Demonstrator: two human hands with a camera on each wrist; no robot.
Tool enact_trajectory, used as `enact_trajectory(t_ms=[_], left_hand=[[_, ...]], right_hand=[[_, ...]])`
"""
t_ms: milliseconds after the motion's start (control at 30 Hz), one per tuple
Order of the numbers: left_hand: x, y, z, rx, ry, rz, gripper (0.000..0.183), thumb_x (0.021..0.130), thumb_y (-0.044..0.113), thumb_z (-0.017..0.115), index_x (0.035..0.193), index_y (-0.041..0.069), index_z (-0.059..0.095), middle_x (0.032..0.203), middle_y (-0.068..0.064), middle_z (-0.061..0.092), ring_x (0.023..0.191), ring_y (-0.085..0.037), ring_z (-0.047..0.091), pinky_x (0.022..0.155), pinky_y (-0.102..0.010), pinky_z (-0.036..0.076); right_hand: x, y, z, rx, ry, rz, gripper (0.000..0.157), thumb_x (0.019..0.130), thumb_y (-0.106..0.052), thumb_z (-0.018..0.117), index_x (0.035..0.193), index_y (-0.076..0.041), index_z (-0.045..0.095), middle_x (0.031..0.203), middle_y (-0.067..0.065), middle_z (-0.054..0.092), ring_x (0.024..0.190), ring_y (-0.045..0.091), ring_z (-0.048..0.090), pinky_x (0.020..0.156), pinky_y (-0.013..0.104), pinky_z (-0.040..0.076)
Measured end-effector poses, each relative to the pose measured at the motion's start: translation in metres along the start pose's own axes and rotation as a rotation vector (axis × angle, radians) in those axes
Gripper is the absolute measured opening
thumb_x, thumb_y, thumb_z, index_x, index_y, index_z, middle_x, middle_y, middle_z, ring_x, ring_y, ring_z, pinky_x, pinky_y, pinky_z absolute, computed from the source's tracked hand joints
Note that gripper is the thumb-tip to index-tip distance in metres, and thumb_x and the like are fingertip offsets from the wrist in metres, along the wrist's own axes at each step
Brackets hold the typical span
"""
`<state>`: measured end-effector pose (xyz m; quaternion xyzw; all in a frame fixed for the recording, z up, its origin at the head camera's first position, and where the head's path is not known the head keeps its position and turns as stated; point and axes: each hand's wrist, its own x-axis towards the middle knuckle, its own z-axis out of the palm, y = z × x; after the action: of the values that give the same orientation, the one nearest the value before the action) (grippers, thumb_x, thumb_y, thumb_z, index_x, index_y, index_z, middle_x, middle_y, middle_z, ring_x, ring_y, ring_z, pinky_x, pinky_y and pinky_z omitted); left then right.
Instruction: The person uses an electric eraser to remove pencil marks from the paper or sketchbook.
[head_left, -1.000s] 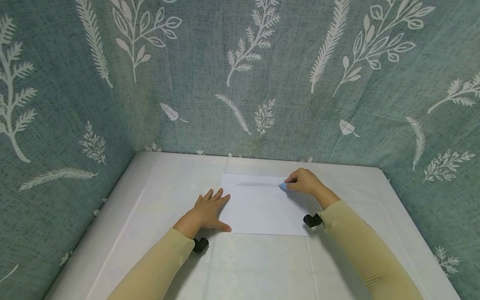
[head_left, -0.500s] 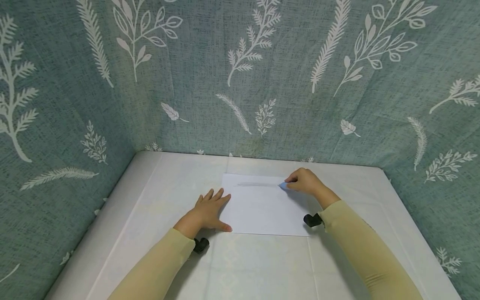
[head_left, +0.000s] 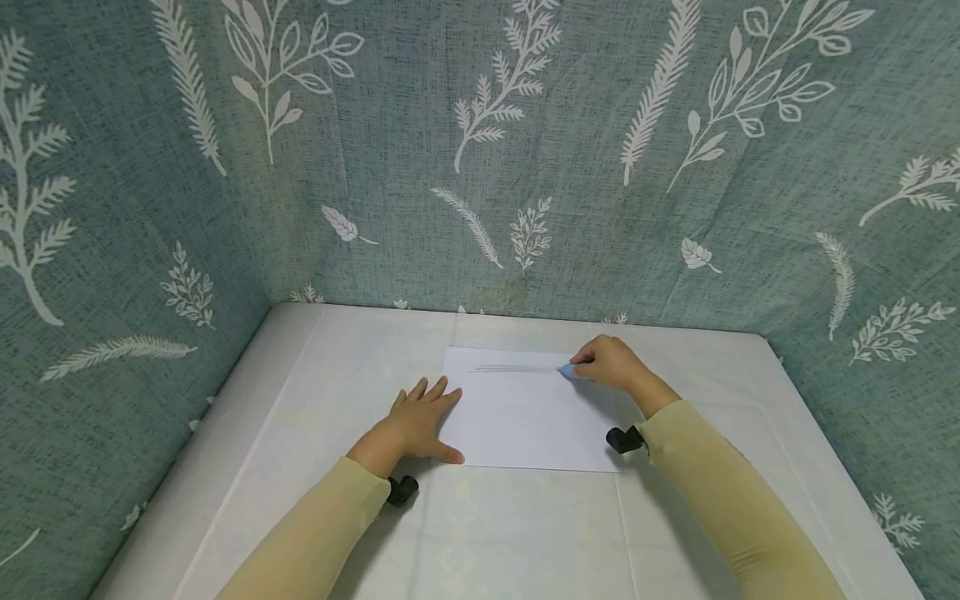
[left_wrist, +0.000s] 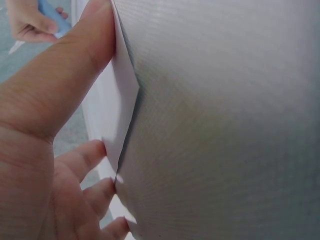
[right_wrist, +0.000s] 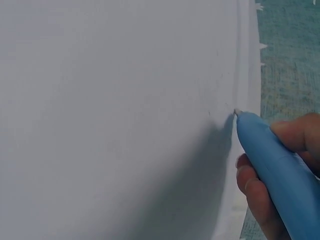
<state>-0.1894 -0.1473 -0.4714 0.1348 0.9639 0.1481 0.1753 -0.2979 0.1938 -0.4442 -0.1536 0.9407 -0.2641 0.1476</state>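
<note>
A sheet of white paper [head_left: 528,425] lies on the table, with a few thin grey lines [head_left: 510,369] across its upper part. My left hand [head_left: 416,421] rests with fingers spread over the paper's left edge, the thumb near the lower left corner. My right hand [head_left: 611,364] pinches a thick, light blue pen-shaped tool [right_wrist: 280,170] between thumb and fingers. Its narrow pale tip [right_wrist: 237,111] points down at the paper near the right end of the lines. Whether the tip touches the sheet, I cannot tell. Both the tool and right hand show small in the left wrist view.
A white cloth covers the table [head_left: 517,533]. Behind it and at both sides hangs a teal curtain [head_left: 405,167] with white leaf patterns. A small black camera [head_left: 625,440] sits at the right wrist, another black camera [head_left: 402,491] at the left.
</note>
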Motion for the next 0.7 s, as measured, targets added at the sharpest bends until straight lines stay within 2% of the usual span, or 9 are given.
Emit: enact_trajectory(t_ms=[233,433,567,700], left_hand=[[-0.0008,0.0008,-0.0007,-0.006,-0.002,-0.001,0.113,0.067,0.059,0.087,0.158,0.018,0.034,0.166,-0.014,0.016,0.151,-0.044,0.007,0.116,-0.066,0.008],[-0.0005,0.0004,-0.0007,0.0,-0.003,0.0,0.114,0.067,0.06,0.086,0.158,0.017,0.034,0.166,-0.014,0.016,0.151,-0.044,0.007,0.116,-0.066,0.009],[-0.0004,0.0002,-0.0008,0.005,-0.002,-0.001,0.114,0.067,0.06,0.086,0.158,0.017,0.034,0.166,-0.014,0.016,0.151,-0.044,0.007,0.116,-0.066,0.009],[-0.0004,0.0001,-0.0011,0.006,-0.002,0.001,0.114,0.067,0.061,0.086,0.158,0.017,0.034,0.166,-0.014,0.016,0.151,-0.044,0.007,0.116,-0.066,0.009]], right_hand=[[0.0006,0.0006,-0.001,0.003,0.015,0.024,0.022,0.093,-0.016,0.071,0.11,-0.005,0.077,0.09,0.004,0.075,0.069,0.015,0.064,0.063,0.031,0.052],[0.0032,0.0008,0.0015,0.007,-0.005,-0.016,0.019,0.092,-0.014,0.072,0.106,-0.004,0.078,0.096,0.006,0.075,0.071,0.013,0.064,0.064,0.029,0.054],[0.0032,-0.0019,0.0019,0.012,-0.031,-0.044,0.017,0.091,-0.012,0.072,0.104,-0.004,0.079,0.093,0.005,0.075,0.066,0.014,0.063,0.062,0.03,0.053],[0.0027,-0.0037,0.0019,0.002,-0.037,-0.042,0.017,0.091,-0.012,0.072,0.104,-0.005,0.079,0.094,0.005,0.074,0.066,0.014,0.063,0.062,0.03,0.053]])
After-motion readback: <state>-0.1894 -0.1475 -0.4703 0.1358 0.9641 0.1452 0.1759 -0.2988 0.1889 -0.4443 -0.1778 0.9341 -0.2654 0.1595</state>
